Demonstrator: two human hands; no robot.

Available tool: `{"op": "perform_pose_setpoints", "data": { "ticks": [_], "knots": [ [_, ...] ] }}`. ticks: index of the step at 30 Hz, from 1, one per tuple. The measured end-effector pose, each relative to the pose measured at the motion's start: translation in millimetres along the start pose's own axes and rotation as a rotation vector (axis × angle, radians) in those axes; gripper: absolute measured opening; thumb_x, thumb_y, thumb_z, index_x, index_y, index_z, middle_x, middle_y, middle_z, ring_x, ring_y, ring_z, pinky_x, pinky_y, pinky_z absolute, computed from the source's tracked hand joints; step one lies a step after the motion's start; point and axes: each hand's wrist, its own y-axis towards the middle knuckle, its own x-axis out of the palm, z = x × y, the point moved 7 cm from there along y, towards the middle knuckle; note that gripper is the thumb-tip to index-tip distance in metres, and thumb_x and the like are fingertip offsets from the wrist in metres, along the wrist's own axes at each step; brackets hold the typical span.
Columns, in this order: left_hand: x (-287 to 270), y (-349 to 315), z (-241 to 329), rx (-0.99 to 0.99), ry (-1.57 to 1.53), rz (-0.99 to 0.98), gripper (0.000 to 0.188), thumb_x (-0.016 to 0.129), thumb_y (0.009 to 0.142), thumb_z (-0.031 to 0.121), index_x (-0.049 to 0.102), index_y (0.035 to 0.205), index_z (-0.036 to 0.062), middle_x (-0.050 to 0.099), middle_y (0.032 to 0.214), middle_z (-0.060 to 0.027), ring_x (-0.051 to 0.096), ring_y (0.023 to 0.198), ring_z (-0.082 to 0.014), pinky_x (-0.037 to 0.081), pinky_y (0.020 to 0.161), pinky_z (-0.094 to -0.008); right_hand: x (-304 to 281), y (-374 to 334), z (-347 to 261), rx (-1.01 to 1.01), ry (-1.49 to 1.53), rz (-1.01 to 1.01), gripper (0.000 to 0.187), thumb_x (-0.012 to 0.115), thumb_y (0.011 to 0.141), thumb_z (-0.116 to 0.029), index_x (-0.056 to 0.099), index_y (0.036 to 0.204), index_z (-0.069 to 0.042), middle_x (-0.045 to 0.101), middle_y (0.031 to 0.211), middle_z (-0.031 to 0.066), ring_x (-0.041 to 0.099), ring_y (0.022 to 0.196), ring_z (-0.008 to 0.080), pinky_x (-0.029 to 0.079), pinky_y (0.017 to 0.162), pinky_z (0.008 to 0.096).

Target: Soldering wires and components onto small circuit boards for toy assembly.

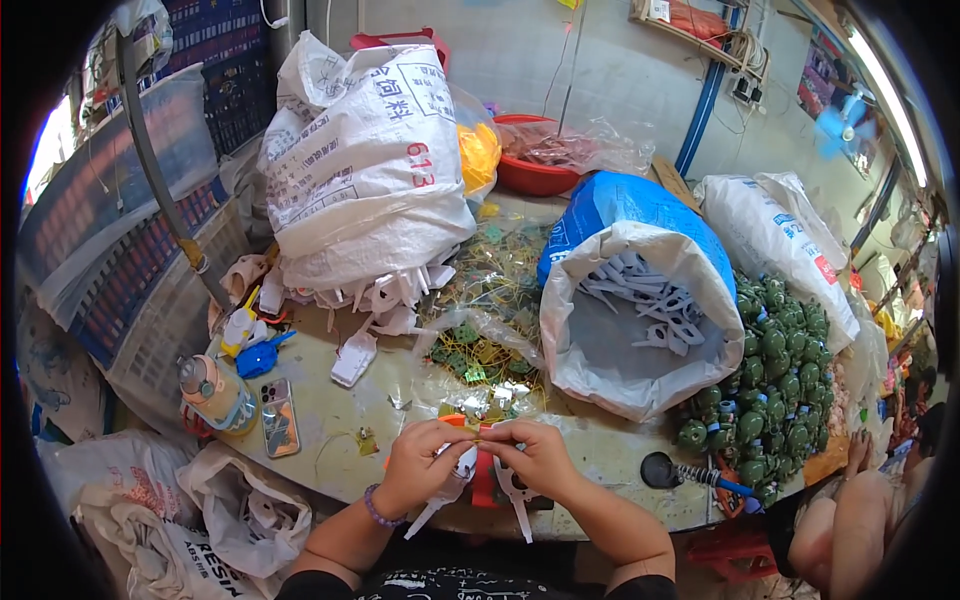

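Observation:
At the near edge of the table, my left hand (425, 462) and my right hand (533, 456) meet, fingertips pinched around something too small to make out. Under the left hand lies a white plastic piece (447, 492) with a long tapered arm. A similar white plastic piece (515, 490), with a round opening, sits below the right hand. Between the two pieces a red block (484, 482) shows. An orange part (452, 420) peeks out behind my left fingers. Just beyond the hands are clear plastic and small shiny pieces (490, 398).
Green circuit boards with thin wires (470, 350) cover the middle. A blue-and-white sack (640, 395) holds white plastic parts; a large white sack (370, 190) spills others. Green round parts (770, 370) pile up right. A bottle (215, 392) and phone (280, 418) lie left. Another person's leg (860, 520) shows.

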Motion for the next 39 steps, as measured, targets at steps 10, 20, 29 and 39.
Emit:
{"op": "perform_pose_setpoints", "data": {
  "ticks": [10,20,29,39],
  "knots": [
    [4.7,0.9,9.5,0.123,0.049,-0.056,0.01,0.069,0.079,0.011,0.07,0.088,0.0065,0.069,0.085,-0.0086,0.064,0.077,-0.0259,0.047,0.069,-0.0353,-4.9,-8.7,-13.5,-0.12,-0.098,0.055,0.012,0.07,0.082,-0.008,0.069,0.092,-0.001,0.067,0.088,0.0104,0.064,0.076,0.0183,0.051,0.07,0.0279],
    [-5.5,-9.8,-28.5,-0.115,-0.023,0.009,0.015,0.068,0.078,-0.001,0.072,0.093,0.002,0.064,0.075,-0.0076,0.06,0.072,-0.0159,0.046,0.065,-0.0256,17.3,-43.5,-14.6,-0.25,-0.862,-0.207,0.022,0.068,0.073,-0.024,0.064,0.09,-0.01,0.057,0.085,0.005,0.056,0.085,0.0254,0.047,0.071,0.0357],
    [9.9,-11.7,-7.5,0.094,0.089,-0.153,0.014,0.071,0.075,0.002,0.072,0.089,0.0036,0.063,0.078,-0.007,0.059,0.071,-0.0216,0.045,0.064,-0.0315,-13.0,-61.9,-16.9,-0.434,-0.829,-0.203,0.021,0.059,0.069,-0.012,0.061,0.088,-0.004,0.062,0.102,0.0083,0.058,0.101,0.0259,0.049,0.083,0.0378],
    [-46.2,-3.8,13.4,0.025,0.029,-0.003,0.055,0.072,0.078,0.018,0.052,0.127,0.0015,0.056,0.125,-0.0131,0.052,0.116,-0.026,0.041,0.097,-0.0434,-96.6,-110.3,-67.0,-0.411,-0.282,0.734,0.04,0.068,0.076,-0.001,0.056,0.114,0.002,0.06,0.104,0.017,0.06,0.089,0.0243,0.049,0.073,0.0307]
  ]
}}
